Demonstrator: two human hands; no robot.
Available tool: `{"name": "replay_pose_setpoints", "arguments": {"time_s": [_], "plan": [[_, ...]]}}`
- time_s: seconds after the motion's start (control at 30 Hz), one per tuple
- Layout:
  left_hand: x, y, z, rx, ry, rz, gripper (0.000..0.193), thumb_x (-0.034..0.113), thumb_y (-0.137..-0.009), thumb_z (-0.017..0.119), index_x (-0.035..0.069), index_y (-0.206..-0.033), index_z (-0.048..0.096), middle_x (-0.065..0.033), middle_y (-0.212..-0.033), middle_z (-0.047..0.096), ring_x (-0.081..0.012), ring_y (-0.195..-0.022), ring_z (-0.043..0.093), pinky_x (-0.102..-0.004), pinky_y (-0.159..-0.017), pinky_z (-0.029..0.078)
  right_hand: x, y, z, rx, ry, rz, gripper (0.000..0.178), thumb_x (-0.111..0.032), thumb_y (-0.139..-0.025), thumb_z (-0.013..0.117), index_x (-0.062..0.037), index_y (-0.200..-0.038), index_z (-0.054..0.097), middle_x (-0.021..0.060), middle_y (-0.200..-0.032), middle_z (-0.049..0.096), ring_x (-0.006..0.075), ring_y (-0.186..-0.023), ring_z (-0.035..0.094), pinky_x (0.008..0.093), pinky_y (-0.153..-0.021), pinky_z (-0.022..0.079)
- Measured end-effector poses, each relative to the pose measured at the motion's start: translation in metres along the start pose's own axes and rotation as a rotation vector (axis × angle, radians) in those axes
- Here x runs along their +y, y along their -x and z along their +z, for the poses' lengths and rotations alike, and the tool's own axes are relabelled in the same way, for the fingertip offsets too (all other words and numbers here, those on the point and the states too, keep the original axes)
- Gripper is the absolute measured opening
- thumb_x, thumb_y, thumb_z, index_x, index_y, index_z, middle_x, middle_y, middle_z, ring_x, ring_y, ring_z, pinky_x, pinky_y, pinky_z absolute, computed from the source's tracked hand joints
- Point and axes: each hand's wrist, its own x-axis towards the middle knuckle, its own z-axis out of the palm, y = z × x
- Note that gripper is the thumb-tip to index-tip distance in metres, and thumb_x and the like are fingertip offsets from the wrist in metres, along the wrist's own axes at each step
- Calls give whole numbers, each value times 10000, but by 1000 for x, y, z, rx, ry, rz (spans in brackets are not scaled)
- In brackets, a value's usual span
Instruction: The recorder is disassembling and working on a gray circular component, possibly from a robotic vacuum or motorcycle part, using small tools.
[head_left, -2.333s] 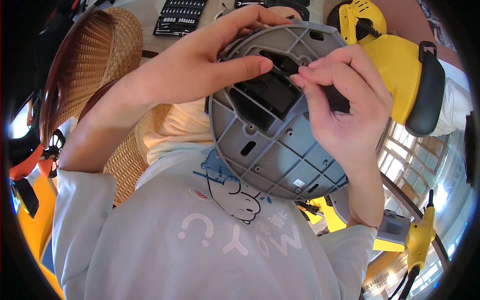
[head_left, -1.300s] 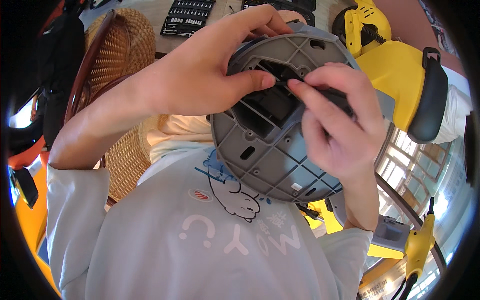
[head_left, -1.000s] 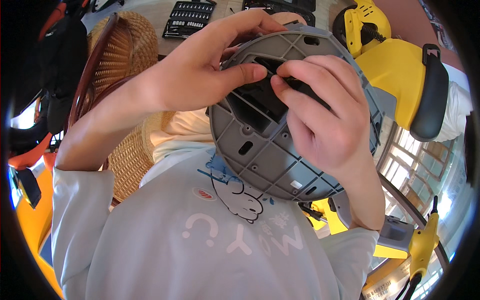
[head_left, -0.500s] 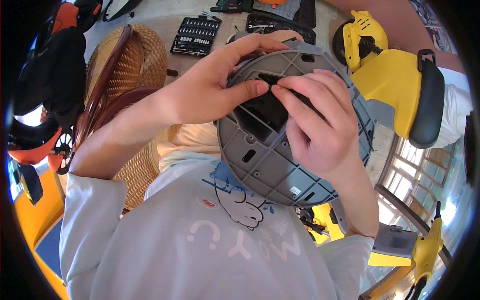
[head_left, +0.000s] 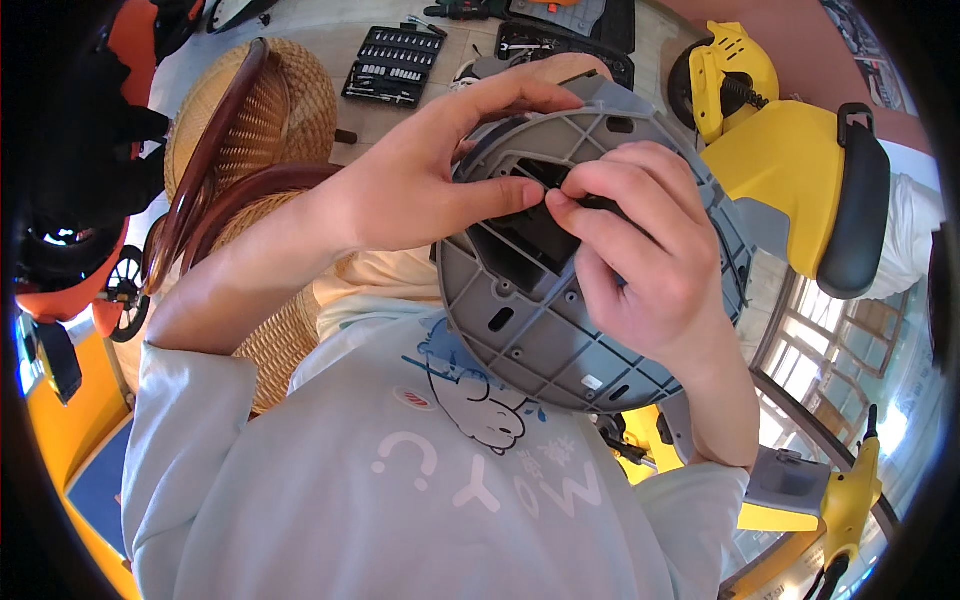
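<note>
Right hand [head_left: 650, 255] shifted leftward, pale floor [head_left: 305, 28] beyond.

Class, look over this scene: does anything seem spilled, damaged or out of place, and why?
Nothing stands out. The grey ribbed base looks whole where it shows, gripped by the left hand, with the right hand at its dark opening. The open socket case lies flat on the floor. The hands hide part of the opening.

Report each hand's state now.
Left hand: holding the round gray ribbed base.
Right hand: closed in a pinch at the base's black recess; anything held cannot be told.
</note>
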Motion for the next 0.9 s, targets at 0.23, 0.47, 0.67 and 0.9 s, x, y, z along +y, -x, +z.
{"name": "replay_pose_setpoints", "arguments": {"time_s": [0.23,0.47,0.67,0.9], "plan": [[-2,-9,0,7,-18,-33,608,-66,-872,691,4,-1431,464,-95,-1442,516,-168,-1354,471,-342,-1157,366,0,-3,2,-39,52,-7,252,109,-622,713,16,-847,645,114,-963,635,330,-883,621,424,-798,529],[-8,-16,-3,18,-133,-32,611,-42,-904,682,20,-1469,458,-97,-1465,515,-164,-1363,466,-356,-1157,371,3,-3,-1,-59,149,-6,222,32,-656,744,24,-856,647,105,-1000,617,303,-921,615,418,-861,519],[-5,8,-4,-10,336,-115,702,-28,-954,610,1,-1583,299,-120,-1564,422,-186,-1423,416,-355,-1187,320,7,-5,4,-26,121,-48,250,27,-643,749,16,-873,651,97,-998,604,293,-910,605,419,-867,515],[-1,19,-5,41,331,-94,772,-115,-854,597,-23,-1561,299,-132,-1556,405,-208,-1449,387,-369,-1213,282,2,-11,8,-7,65,-6,257,97,-641,758,-7,-844,638,91,-939,627,315,-844,611,421,-815,540]]}}
